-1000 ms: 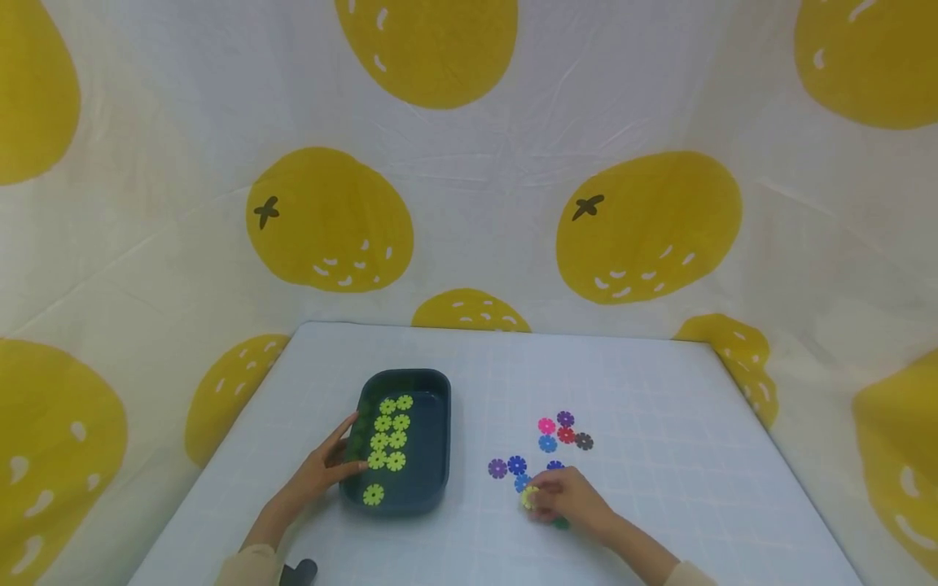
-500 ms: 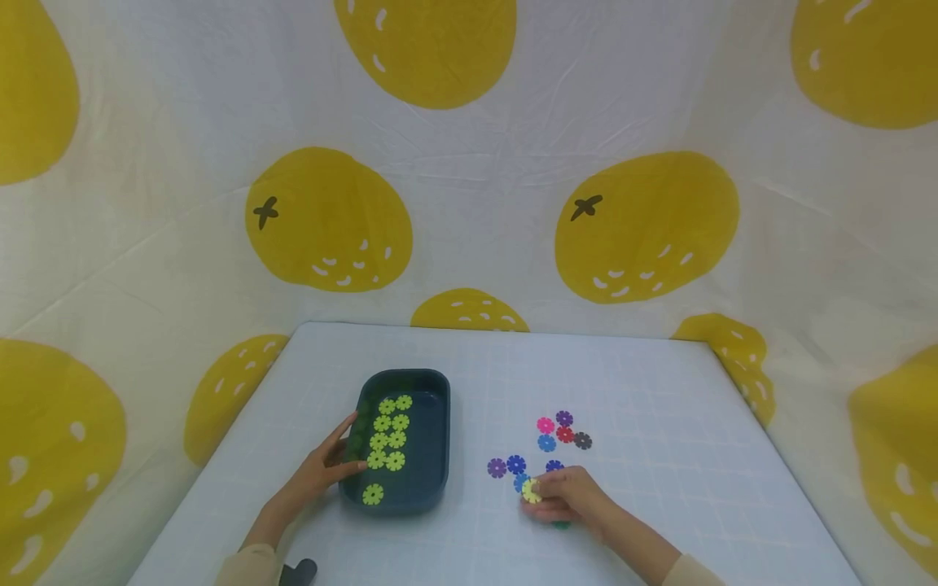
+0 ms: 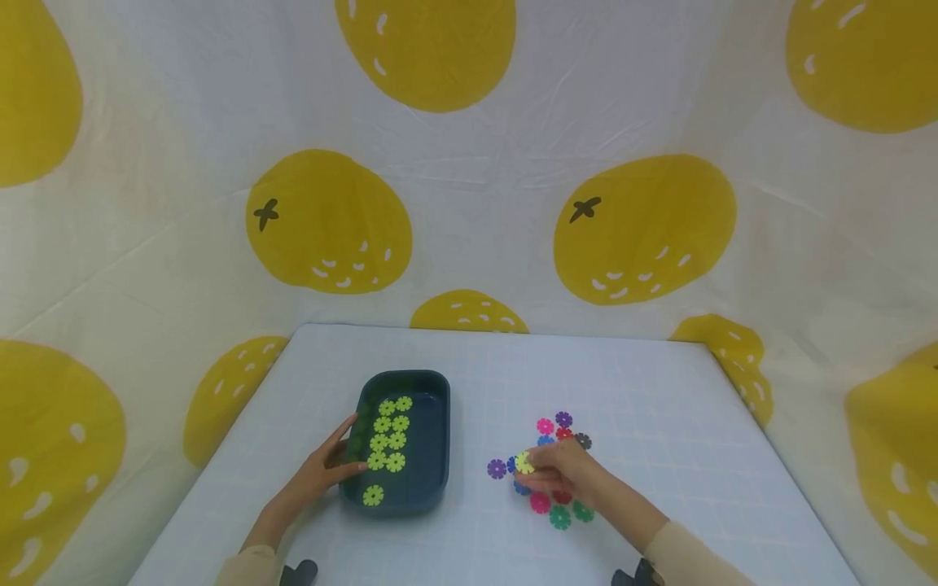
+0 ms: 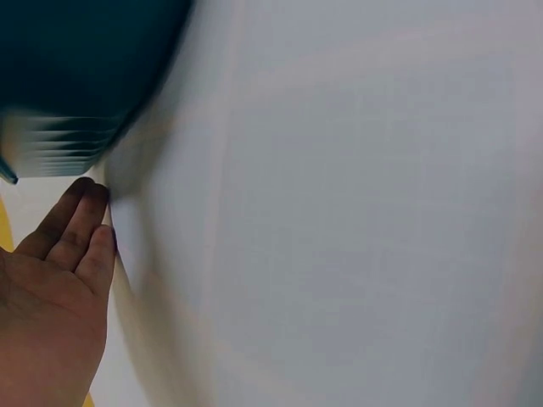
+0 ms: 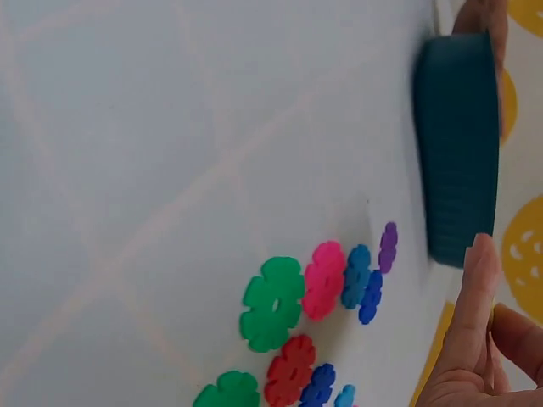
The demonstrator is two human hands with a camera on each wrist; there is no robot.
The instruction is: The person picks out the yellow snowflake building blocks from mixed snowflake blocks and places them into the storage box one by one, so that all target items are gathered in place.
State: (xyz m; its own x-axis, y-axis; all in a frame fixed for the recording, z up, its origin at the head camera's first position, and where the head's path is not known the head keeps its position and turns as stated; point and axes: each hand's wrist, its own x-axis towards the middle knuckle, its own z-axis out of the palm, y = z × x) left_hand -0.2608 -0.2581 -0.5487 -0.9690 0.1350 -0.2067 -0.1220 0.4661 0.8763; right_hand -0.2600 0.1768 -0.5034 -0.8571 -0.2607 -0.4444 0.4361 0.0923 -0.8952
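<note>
My right hand (image 3: pixel 563 467) pinches a yellow-green notched plastic disc (image 3: pixel 523 462) between thumb and fingers, above a loose group of similar discs. In the right wrist view, the fingers mostly hide that disc. Beneath and around the hand lie a green disc (image 3: pixel 560 517), a pink disc (image 3: pixel 540 502), a purple disc (image 3: pixel 497 469) and several others. My left hand (image 3: pixel 322 472) rests at the left side of a dark teal tray (image 3: pixel 432 488), thumb over its rim. Its visible fingers (image 4: pixel 75 222) are straight in the left wrist view. Yellow-green discs (image 3: pixel 396 439) lie inside the tray, mostly paired in rows.
A white table (image 3: pixel 645 391) with a faint grid carries everything. Behind it hangs a pale cloth (image 3: pixel 484 203) printed with yellow fruit. Dark objects (image 3: pixel 299 573) show beside the left sleeve, and another dark piece (image 3: pixel 636 573) is by the right sleeve.
My right hand has lifted the yellow-green disc and moved slightly away from me, uncovering pink, red and green discs. The left hand and tray have stayed put.
</note>
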